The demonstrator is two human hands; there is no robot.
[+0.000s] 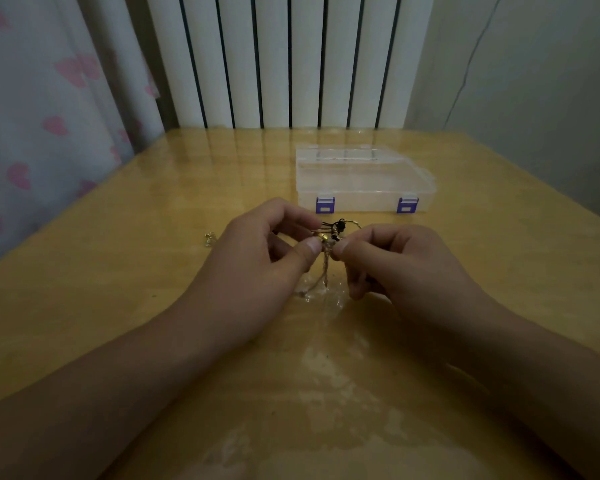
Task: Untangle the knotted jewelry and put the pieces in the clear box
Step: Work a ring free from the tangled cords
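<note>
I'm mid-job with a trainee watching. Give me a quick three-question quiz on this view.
1. True or false: the lid of the clear plastic box with purple latches is down.
2. What do the hands, the left hand and the right hand, pinch between them? A) a knotted tangle of black cord and gold chain B) a purple latch C) a curtain
3. What small thing lies on the glossy wooden table, left of the left hand?

Key: 1 true; 2 A; 3 a small gold jewelry piece.
</note>
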